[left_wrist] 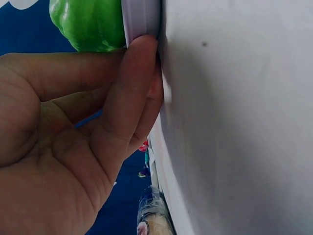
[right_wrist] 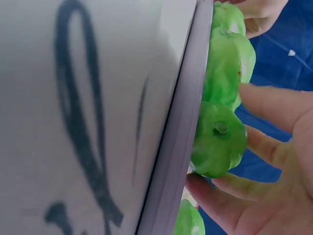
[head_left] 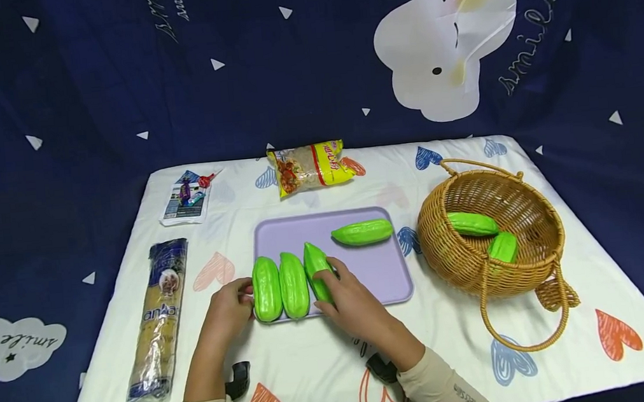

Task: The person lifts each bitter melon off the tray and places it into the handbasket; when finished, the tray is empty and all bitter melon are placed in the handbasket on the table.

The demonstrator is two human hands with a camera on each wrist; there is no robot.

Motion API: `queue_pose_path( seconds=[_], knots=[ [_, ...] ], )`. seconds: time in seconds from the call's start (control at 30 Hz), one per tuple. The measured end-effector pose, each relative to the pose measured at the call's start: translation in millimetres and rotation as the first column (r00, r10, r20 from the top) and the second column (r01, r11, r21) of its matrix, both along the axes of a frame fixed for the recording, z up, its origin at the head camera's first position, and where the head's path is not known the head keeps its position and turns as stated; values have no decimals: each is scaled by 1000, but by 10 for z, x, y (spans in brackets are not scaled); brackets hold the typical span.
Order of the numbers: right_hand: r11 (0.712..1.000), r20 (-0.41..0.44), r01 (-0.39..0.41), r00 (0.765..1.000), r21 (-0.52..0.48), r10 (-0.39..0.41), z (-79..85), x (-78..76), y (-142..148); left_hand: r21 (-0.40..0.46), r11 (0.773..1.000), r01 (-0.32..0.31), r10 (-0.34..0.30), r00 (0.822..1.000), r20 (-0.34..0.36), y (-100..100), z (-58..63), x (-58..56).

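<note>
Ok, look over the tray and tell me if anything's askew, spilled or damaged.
One green gourd looks askew: it lies crosswise near the far right corner of the tray, while the other three gourds lie roughly lengthwise, side by side, on the left. I see no spill or obvious damage.

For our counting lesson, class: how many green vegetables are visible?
6: three green vegetables side by side on the tray, one near its far right corner, two inside the basket, whose wall may hide more.

Four gourds (head_left: 267, 289) lie on the tray (head_left: 369, 277), left of a basket (head_left: 448, 260) holding two more.
</note>
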State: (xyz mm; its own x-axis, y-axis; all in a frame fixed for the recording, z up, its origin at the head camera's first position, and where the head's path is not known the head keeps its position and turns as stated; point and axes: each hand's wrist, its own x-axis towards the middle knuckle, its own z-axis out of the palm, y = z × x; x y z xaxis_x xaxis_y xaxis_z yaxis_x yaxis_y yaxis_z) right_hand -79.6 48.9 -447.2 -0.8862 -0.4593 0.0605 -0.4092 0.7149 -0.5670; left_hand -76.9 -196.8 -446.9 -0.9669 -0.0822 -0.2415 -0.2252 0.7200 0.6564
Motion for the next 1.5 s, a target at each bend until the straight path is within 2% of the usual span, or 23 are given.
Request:
queue_pose_path(
  seconds=[0.13, 0.37, 0.5, 0.6, 0.73, 0.87, 1.03, 1.1, 1.33, 1.5],
  knots=[
    [999, -5, 40, 999, -6, -40, -8, -23, 10, 3, 1000, -7, 7, 1000, 3, 1, -9, -6],
    [997, -18, 63, 998, -34, -63, 14, -19, 73, -4, 1000, -2, 2, 1000, -8, -2, -31, -4],
    [992, -82, 89, 992, -86, -96, 136, -5, 178, -7, 1000, 2, -2, 1000, -14, 1, -23, 4],
    [982, -166, 130, 974, -134, -152, 302, -9, 310, -4, 1000, 4, -4, 1000, -22, 1, -28, 7],
    [954, -277, 216, 923, -207, -269, 552, -36, 563, -5, 1000, 2, -2, 1000, -25, 5, -34, 6],
    [894, -317, 331, 849, -303, -422, 726, -79, 858, -8, 1000, 3, -3, 1000, -31, 4, -39, 6],
    [805, -333, 478, 739, -352, -585, 789, -130, 1193, -11, 1000, 5, -5, 999, -33, 0, -25, 12],
    [780, -332, 518, 710, -349, -621, 777, -147, 1287, -13, 1000, 4, -4, 1000, -28, -2, -19, 9],
    [735, -320, 601, 662, -313, -678, 732, -193, 1482, -6, 1000, 0, -1, 1000, -18, 5, -10, 0],
    [726, -302, 645, 661, -237, -686, 677, -193, 1541, -8, 1000, 0, 0, 1000, -5, 8, -18, 3]
  ],
)
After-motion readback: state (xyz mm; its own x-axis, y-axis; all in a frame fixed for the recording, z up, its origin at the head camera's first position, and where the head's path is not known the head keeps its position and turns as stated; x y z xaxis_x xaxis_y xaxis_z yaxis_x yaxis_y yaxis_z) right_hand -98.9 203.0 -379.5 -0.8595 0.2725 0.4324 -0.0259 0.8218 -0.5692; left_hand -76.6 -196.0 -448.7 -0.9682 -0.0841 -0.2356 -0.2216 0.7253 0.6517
